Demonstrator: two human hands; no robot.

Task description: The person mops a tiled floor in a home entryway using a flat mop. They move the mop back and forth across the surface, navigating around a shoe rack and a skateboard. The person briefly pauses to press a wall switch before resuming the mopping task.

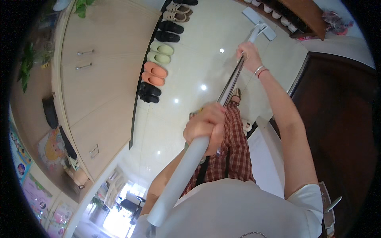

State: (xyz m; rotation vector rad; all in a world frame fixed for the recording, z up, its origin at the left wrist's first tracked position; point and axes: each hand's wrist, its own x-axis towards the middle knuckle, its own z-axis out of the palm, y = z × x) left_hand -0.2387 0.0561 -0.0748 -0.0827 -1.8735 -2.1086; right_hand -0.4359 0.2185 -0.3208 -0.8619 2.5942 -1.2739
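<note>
A long-handled flat mop [232,81] slants from near my chest toward the floor at the far right. My left hand [206,125] is closed round its pole just beyond the thick grey grip [178,180]. Farther down the shiny pole, my right hand [250,57] is wrapped round it too, with bracelets at the wrist. The pale rectangular mop head [270,32] lies flat on the tiles close to a wooden shoe rack [315,20].
Along the base of a beige cabinet [107,79] on the left stands a row of shoes, among them orange clogs [154,73] and green clogs [162,52]. A dark brown door [337,119] is at the right. My foot [236,93] is on the glossy tiled floor [198,67].
</note>
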